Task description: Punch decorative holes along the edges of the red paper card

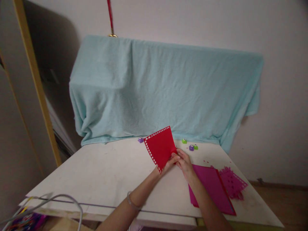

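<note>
A red paper sheet [160, 146] with a row of small punched holes along its edges is held tilted above the white table [101, 173]. My left hand [170, 163] grips its lower right corner from below. My right hand [184, 162] pinches the same corner beside it. Both hands meet at the middle of the table.
A stack of magenta sheets [211, 189] and a punched magenta piece [233, 183] lie at the right. Small purple [141, 140] and green [184, 141] paper punches sit near the back, under a light blue cloth [163, 89] draped over something. Cables [60, 199] hang at the front left.
</note>
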